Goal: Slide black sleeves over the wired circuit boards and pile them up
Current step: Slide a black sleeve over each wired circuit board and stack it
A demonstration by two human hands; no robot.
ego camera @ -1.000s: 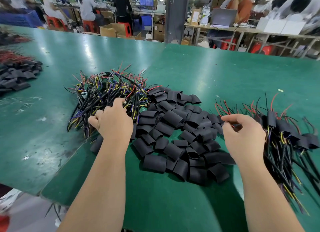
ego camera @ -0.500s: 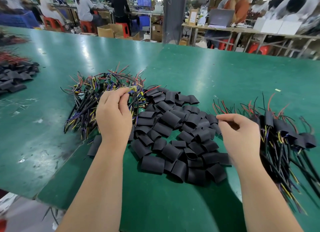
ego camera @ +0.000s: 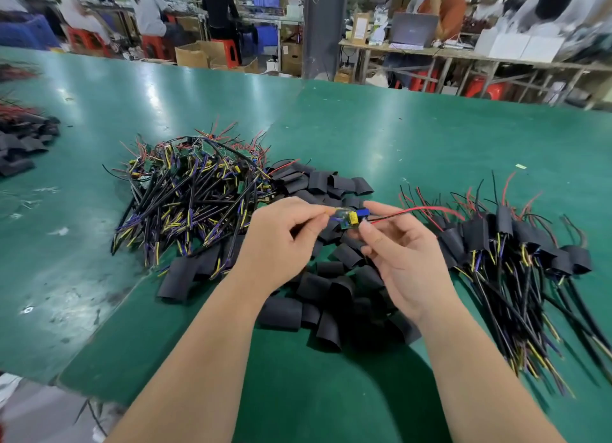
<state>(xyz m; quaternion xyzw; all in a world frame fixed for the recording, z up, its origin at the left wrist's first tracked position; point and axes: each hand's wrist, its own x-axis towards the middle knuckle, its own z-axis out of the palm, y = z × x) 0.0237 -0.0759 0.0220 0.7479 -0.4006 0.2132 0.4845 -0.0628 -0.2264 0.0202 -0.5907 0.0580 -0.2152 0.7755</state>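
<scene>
Head: left hand (ego camera: 278, 244), right hand (ego camera: 407, 254), fingers (ego camera: 308, 210) in pinch on circuit board (ego camera: 347, 219), sleeves (ego camera: 284, 313) beneath

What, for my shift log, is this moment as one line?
circuit board: in hand, unsleeved | left hand: pinches one end | right hand: pinches other end | black sleeves: loose pile below | sleeved boards: piled right

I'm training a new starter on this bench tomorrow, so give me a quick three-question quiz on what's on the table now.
1. True or false: the circuit board held between the left hand and right hand already wears a black sleeve.
2. Relative to the bare boards and the finished pile, the loose sleeves lie: A) left of both, B) between them, C) right of both.
3. Fill in: the table is ____.
Key: 1 false; 2 B; 3 green.
</scene>
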